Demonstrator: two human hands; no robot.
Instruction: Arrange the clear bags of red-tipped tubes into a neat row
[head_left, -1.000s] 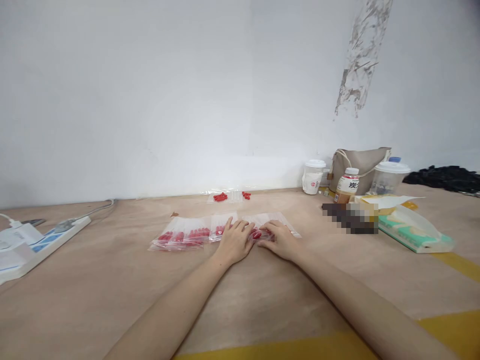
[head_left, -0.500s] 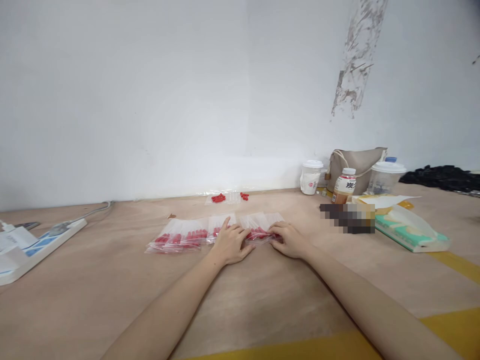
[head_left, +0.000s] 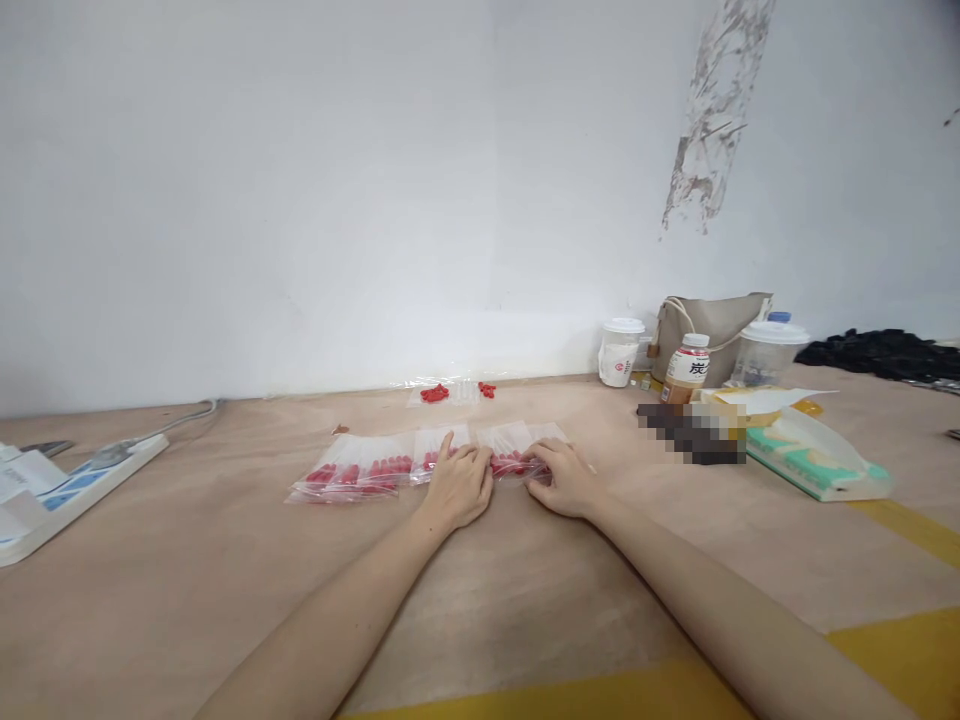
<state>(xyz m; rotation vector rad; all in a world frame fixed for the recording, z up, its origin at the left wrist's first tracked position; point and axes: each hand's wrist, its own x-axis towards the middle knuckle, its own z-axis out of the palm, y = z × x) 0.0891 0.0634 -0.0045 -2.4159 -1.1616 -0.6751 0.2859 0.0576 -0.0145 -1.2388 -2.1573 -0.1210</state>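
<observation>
Small clear zip bags with red pieces in them lie in an overlapping row on the table. My left hand rests palm down over the middle bags, one finger raised and stretched, the thumb drawn in close to the others. It touches the bags without visibly gripping them. Just to its right, my right hand lies with bent fingers on the right-hand bags, thumb apart from the fingertips. Further left, a fanned group of bags lies untouched. What is under both palms is hidden.
Loose red pieces lie on clear plastic by the wall. At left is a power strip. A lidded cup, a bottle, a grey bag and a green tissue pack stand or lie at right.
My right hand has slid slightly left along the bags, closer to my left hand. My left thumb has moved in toward its fingers. The view has shifted very slightly.
</observation>
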